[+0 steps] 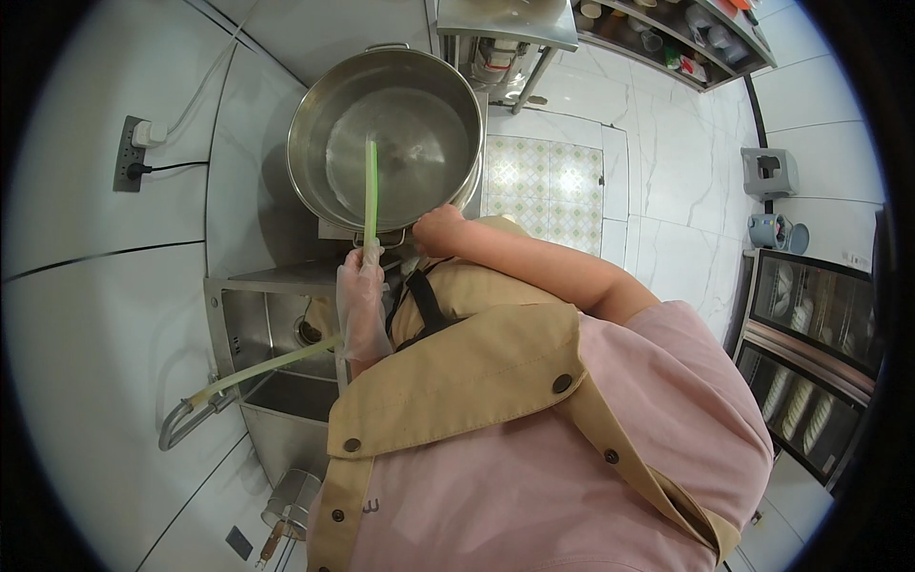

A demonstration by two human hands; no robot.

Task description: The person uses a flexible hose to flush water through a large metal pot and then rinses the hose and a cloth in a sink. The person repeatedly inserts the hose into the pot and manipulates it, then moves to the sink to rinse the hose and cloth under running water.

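My left hand (363, 293), in a clear plastic glove, grips a pale green hose (371, 193). The free end of the hose reaches over the near rim into a large round steel pot (304, 179), which holds clear water. From the faucet (187, 422) at the left, the hose crosses the sink and passes behind my left wrist. My bare right hand (439, 230) is curled beside the pot's near edge, right of its lower loop handle (389, 242). Its fingertips are hidden, so whether it holds anything cannot be told.
A steel sink (214, 322) stands left of my body. Behind and right of the pot is a steel table (507, 25). Wall sockets (129, 154) with plugs are at the left. A strainer (293, 497) hangs at the lower left. Shelves (658, 36) and a glass-door cabinet (808, 314) stand farther right.
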